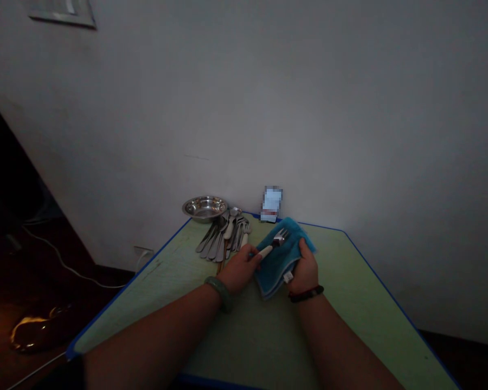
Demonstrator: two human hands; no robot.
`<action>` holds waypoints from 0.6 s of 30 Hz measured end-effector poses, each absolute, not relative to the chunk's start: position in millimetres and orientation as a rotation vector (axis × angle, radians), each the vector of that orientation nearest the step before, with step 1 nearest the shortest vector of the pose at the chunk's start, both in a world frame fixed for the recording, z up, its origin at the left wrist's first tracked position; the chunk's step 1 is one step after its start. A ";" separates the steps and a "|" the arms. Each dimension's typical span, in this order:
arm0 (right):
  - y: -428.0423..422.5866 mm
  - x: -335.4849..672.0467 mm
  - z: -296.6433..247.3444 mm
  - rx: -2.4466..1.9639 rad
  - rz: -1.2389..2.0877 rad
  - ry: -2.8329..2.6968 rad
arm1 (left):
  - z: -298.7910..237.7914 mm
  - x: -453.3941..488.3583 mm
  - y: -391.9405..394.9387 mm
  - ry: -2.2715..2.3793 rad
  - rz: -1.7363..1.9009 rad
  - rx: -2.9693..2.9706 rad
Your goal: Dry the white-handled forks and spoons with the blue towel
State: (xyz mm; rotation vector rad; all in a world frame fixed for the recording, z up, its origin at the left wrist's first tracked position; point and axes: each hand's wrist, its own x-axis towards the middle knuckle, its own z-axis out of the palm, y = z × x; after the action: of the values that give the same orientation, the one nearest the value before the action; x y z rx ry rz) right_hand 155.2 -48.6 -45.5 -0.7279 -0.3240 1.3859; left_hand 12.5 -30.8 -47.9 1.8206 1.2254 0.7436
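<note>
Blue towel [274,265] bunched in a loose fold, held from the right side by the right hand [305,268], with fingers [307,254] curled closed over the cloth and nothing released. Fork [277,240] grasped in the left hand [239,268], with fingers [248,261] clenched round its cream handle, tight against the palm as far as the dim light shows.

Long axis of the fork running on a slant, from the left fist up and to the right, away from the body. Tines lying on the upper fold of the towel, pointing toward its far corner. Head of the fork between the 2 hands, nearer the right hand, with the handle end buried in the left grip.

Jade bangle [220,292] on the left wrist, dark bead bracelet [306,294] on the right. White tag [288,277] at the near edge of the towel. Farther off, by the wall [268,108], a cutlery pile [222,241] and a steel bowl [205,208], both well left of the fork, on a green table [264,338] with a blue edge. Beside the towel's far edge, 1 blurred object [271,205], too pixelated to name.
</note>
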 end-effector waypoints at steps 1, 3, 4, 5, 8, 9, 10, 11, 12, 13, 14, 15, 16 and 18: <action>-48.7 155.3 -45.0 -0.730 1.387 -0.317 | -47.8 12.5 -30.9 1.230 0.752 1.830; -49.2 155.4 -43.6 -0.738 1.385 -0.306 | -47.3 12.6 -31.2 1.235 0.751 1.835; -49.4 155.5 -42.8 -0.741 1.382 -0.303 | -47.0 12.6 -31.4 1.236 0.746 1.835; -49.7 155.7 -42.1 -0.744 1.374 -0.300 | -46.8 12.6 -31.6 1.234 0.740 1.837; -50.0 156.6 -40.7 -0.751 1.336 -0.285 | -46.9 12.4 -31.5 1.229 0.734 1.855; -49.9 156.9 -40.6 -0.754 1.324 -0.281 | -47.5 12.4 -31.3 1.231 0.736 1.862; -49.8 157.3 -40.6 -0.755 1.316 -0.283 | -48.4 12.5 -31.0 1.237 0.739 1.866; -49.6 157.7 -40.6 -0.757 1.311 -0.286 | -49.6 12.5 -30.6 1.243 0.738 1.866; -49.4 158.0 -40.7 -0.757 1.304 -0.287 | -50.9 12.6 -30.2 1.246 0.737 1.863; -49.3 158.2 -40.6 -0.758 1.294 -0.282 | -52.5 12.6 -29.6 1.244 0.739 1.858; -49.2 158.3 -40.5 -0.759 1.285 -0.269 | -54.1 12.6 -29.0 1.241 0.743 1.855; -49.2 158.3 -40.1 -0.758 1.273 -0.252 | -55.7 12.5 -28.3 1.235 0.746 1.856; -49.3 158.3 -39.6 -0.754 1.262 -0.236 | -57.3 12.3 -27.6 1.232 0.754 1.864; -49.7 158.0 -38.4 -0.739 1.245 -0.217 | -60.0 11.5 -26.1 1.234 0.770 1.894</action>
State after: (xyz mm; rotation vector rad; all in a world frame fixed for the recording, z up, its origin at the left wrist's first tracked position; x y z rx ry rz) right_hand 158.0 -49.7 -38.4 -0.7389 -0.2173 1.2449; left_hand 11.5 -26.1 -60.0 1.8939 1.2340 0.7702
